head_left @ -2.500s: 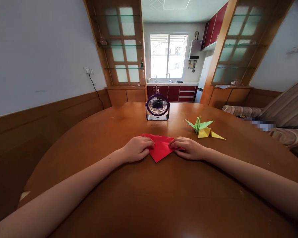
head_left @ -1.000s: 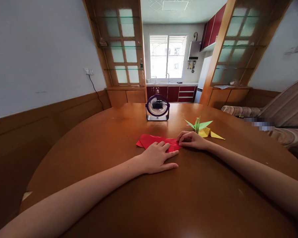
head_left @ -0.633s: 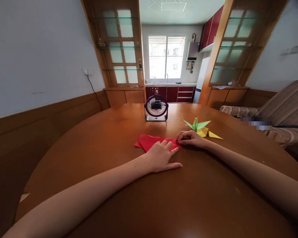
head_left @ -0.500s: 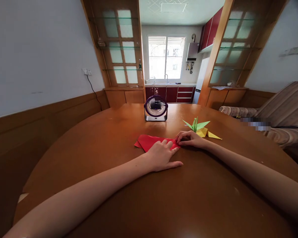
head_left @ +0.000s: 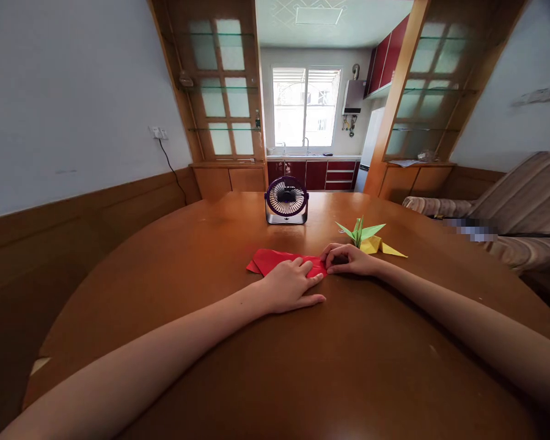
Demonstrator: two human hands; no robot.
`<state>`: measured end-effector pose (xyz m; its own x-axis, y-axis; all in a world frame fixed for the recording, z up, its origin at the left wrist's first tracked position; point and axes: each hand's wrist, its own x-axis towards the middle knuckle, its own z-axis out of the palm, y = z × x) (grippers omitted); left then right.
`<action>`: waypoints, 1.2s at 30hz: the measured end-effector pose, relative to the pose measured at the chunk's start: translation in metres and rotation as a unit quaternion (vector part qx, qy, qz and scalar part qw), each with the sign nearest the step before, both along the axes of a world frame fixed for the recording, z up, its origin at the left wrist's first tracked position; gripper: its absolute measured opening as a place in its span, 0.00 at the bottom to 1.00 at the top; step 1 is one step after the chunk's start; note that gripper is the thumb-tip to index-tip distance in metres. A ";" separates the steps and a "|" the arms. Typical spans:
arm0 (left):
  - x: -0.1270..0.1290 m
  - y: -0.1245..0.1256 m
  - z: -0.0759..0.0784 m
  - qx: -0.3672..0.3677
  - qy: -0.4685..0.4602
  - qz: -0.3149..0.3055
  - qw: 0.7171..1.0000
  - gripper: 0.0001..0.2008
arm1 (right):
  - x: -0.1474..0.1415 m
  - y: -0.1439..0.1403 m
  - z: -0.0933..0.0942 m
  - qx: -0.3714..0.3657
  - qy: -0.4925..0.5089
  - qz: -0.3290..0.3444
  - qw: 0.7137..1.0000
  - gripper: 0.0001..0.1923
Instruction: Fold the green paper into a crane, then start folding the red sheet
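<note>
A folded sheet of red paper (head_left: 270, 260) lies flat on the brown table (head_left: 201, 366). My left hand (head_left: 291, 287) rests on it with the fingers spread, pressing it down, the thumb stretched out over the bare wood. At the paper's right end, my right hand (head_left: 346, 260) is closed in a pinch on the tip; the fingers cover part of that end. Just beyond the right hand stand a green origami crane (head_left: 360, 231) and a yellow origami piece (head_left: 378, 245).
A small purple desk fan (head_left: 286, 198) stands farther back on the rounded table. To the right is a striped armchair (head_left: 522, 201). A black cord (head_left: 167, 156) hangs from a wall socket at the left.
My left hand has shifted slightly to the left along the red paper. My right hand keeps its pinch at the right end, its fingers a little more bent.
</note>
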<state>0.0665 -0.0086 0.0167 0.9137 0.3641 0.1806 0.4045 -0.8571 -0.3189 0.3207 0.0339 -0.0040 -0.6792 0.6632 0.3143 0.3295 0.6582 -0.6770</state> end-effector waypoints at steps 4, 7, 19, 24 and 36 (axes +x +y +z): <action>-0.006 0.006 0.005 0.004 0.009 -0.032 0.999 0.27 | 0.002 0.001 0.000 -0.012 -0.001 0.004 1.000 0.15; -0.010 0.011 0.007 -0.001 0.007 -0.056 0.998 0.24 | 0.002 0.000 0.001 -0.006 -0.007 0.007 1.000 0.15; -0.014 0.014 0.007 -0.052 -0.026 -0.061 0.996 0.21 | -0.013 -0.007 0.002 -0.025 -0.011 -0.047 0.999 0.18; -0.016 0.016 0.008 -0.081 -0.038 -0.065 0.994 0.20 | -0.008 -0.002 0.001 -0.063 0.012 -0.028 0.998 0.18; -0.035 0.038 0.024 -0.162 -0.010 -0.008 0.987 0.17 | -0.001 -0.002 0.002 0.005 -0.011 0.004 1.000 0.10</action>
<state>0.0312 0.0295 0.0409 0.9171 0.3916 0.0742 0.3939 -0.9190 -0.0186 0.3198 0.0316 -0.0023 -0.6909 0.6550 0.3059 0.3388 0.6672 -0.6633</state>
